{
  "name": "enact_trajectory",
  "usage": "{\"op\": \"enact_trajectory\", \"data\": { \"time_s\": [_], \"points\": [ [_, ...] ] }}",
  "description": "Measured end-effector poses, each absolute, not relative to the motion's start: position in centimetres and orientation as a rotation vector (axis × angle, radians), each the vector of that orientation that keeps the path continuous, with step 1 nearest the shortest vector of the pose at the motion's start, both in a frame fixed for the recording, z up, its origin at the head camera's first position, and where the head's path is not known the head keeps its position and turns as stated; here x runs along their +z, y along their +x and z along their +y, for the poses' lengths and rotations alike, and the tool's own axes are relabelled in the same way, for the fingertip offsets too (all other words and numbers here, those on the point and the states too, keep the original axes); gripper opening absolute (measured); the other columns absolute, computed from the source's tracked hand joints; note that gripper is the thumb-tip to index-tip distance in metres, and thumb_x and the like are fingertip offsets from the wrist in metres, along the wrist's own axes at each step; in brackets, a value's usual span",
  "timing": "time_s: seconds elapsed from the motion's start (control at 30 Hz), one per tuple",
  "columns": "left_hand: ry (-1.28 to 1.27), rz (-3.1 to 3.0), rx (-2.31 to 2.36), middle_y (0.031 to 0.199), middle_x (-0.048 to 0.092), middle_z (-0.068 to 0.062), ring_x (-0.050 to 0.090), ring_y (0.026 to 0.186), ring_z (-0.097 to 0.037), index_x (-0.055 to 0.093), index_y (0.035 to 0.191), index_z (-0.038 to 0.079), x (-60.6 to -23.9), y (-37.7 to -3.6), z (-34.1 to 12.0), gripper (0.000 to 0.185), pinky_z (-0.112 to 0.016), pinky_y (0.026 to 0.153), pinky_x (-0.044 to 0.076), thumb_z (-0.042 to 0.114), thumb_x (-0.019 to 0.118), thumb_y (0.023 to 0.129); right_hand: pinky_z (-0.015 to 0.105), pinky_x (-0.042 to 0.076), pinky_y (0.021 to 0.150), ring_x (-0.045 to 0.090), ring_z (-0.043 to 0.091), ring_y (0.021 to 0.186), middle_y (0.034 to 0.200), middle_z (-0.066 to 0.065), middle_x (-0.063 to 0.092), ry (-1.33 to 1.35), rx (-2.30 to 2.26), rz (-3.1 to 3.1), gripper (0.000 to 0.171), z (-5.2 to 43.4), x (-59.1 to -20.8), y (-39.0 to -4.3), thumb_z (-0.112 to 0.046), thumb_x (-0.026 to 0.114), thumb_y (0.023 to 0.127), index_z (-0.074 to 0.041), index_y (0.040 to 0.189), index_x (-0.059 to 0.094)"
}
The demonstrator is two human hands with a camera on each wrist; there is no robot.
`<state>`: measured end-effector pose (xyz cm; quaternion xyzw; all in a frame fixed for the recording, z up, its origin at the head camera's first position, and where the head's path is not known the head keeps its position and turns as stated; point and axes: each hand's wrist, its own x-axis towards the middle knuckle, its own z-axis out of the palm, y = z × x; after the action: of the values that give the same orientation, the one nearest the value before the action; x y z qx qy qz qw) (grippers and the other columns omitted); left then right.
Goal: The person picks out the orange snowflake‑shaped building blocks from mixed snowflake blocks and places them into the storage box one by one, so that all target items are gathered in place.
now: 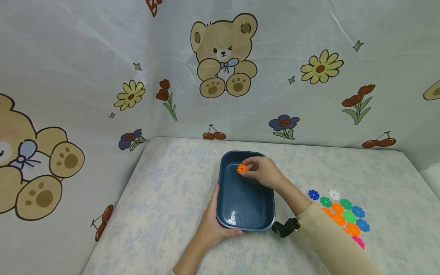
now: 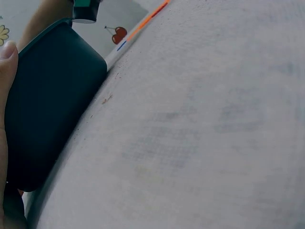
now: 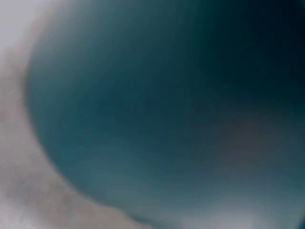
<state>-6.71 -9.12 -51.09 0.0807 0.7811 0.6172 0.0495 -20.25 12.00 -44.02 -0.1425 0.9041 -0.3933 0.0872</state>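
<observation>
Risk I note: right hand (image 1: pixel 264 172) pinches orange disc (image 1: pixel 242 168) above tray (image 1: pixel 245 225), left hand (image 1: pixel 214 225) gripping its corner; a loose pinch could bounce it out.

One tray (image 1: pixel 271 198), about thirteen snowflake discs (image 1: pixel 338 208)

Setting appears to be a staged recording booth, not a lived-in room: a printed backdrop sheet (image 1: pixel 103 57) with cartoon bears (image 1: pixel 223 55), flowers and cherries encloses a cloth-covered table (image 1: pixel 165 198) on two sides.
</observation>
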Motion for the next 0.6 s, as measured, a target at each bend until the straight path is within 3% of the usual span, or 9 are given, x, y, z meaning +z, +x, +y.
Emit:
{"op": "enact_trajectory", "data": {
  "time_s": [0.37, 0.6],
  "points": [
    [0.273, 2.378, 1.88, 0.167, 0.01, 0.013, 0.016, 0.153, -0.019, 0.003, 0.161, 0.03, -51.1, -6.7, -9.1, 0.139, -0.06, 0.119, 0.023, 0.031, 0.098, 0.059, 0.028, 0.055, 0.065, 0.063, 0.006, 0.07, 0.086, -0.001, 0.074, -0.571, -0.81, 2.865, 0.03, 10.2, -45.0, -20.3, -0.03, 0.077, 0.087, -0.01, 0.109, 0.075],
    [0.255, 2.385, 1.873, 0.167, 0.011, 0.013, 0.016, 0.153, -0.016, 0.003, 0.16, 0.033, -51.1, -6.7, -9.1, 0.139, -0.059, 0.119, 0.023, 0.031, 0.098, 0.059, 0.033, 0.057, 0.068, 0.066, 0.012, 0.072, 0.09, 0.003, 0.075, -0.569, -0.684, 2.94, 0.03, 9.1, -46.1, -20.8, -0.03, 0.076, 0.088, -0.008, 0.108, 0.074]
  ]
}}
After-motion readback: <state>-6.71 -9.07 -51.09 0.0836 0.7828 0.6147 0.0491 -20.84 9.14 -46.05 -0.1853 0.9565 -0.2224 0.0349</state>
